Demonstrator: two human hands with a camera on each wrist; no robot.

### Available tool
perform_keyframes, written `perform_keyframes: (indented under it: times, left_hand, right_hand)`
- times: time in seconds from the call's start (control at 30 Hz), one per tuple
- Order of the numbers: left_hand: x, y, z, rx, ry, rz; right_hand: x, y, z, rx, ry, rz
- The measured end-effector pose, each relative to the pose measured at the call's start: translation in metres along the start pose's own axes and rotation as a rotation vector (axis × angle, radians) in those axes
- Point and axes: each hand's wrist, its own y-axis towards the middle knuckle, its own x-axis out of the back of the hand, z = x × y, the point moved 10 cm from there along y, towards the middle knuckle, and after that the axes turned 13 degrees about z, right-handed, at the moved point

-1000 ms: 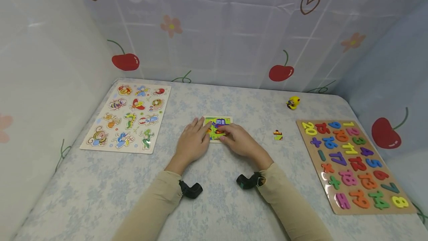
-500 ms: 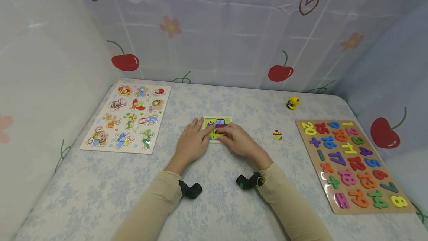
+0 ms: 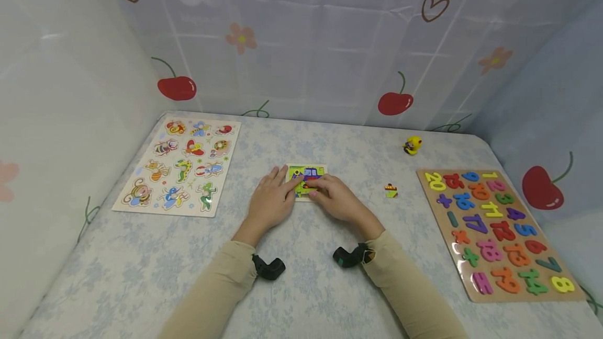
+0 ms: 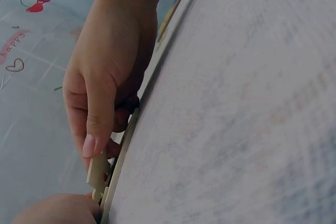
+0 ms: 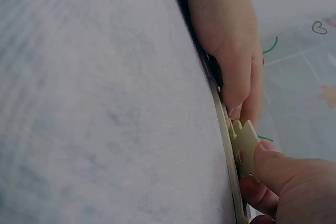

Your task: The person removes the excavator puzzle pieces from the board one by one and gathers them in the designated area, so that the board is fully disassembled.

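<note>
Pale floral cloth (image 3: 311,281), printed curtain (image 3: 306,56) behind. On my feed, right hand (image 3: 341,200) pinches a puzzle piece (image 5: 245,148), tilted over the small vehicle puzzle board (image 3: 323,168) at centre; wrist views give me only its plain side, can't tell if it's seated. Left hand (image 3: 273,198) rests relaxed on the board's left side, both hands covering parts of the picture. Right of it: loose piece (image 3: 391,190), details tiny. Far right, yellow figure (image 3: 412,145), blurry. Insect board (image 3: 172,177) left, number board (image 3: 520,297) right. Sleeves (image 3: 212,286) cut off near side.
</note>
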Motion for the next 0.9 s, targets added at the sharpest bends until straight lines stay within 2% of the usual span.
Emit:
perform_keyframes:
  times: [0.4,0.9]
  left_hand:
    - [0.0002,0.0010,0.0008,0.009,-0.035,0.008]
    - [-0.0006,0.0008,0.0013,0.012,-0.046,0.016]
  right_hand:
    - [-0.0011,0.0016,-0.0023,0.037,0.058,-0.008]
    - [-0.0003,-0.0008,-0.0054,0.045,0.101,0.001]
